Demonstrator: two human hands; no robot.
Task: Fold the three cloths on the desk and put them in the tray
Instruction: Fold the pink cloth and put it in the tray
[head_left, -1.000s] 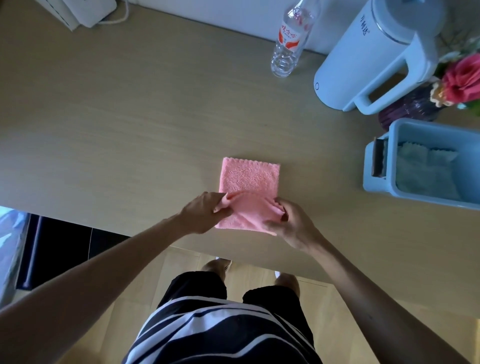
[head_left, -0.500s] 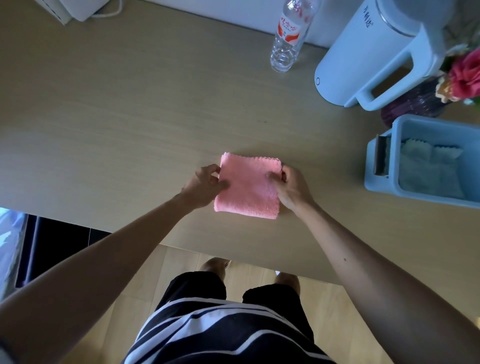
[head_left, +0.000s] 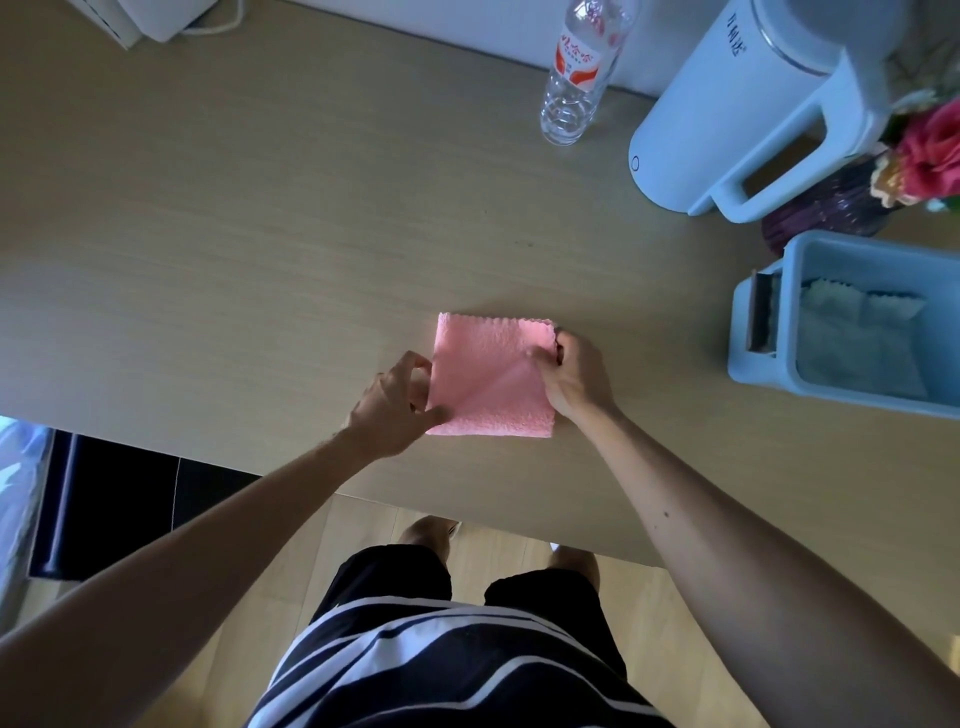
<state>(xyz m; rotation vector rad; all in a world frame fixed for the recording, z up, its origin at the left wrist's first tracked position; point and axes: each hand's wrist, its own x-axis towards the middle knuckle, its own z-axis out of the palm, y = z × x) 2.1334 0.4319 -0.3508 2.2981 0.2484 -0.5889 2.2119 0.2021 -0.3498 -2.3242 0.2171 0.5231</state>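
My left hand (head_left: 397, 402) and right hand (head_left: 569, 374) pinch the folded cloth's (head_left: 491, 376) side edges on the tabletop (head_left: 260, 249); lifting unevenly toward the tray (head_left: 763, 364) could open the fold.

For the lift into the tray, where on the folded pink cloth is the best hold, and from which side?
Probably the right edge of the pink cloth, approached from the right, thumb on top and fingers slid under all layers. It lies flat in a folded square, so pinching every layer should keep the fold shut. The right hand already rests on that side, nearest the blue tray.
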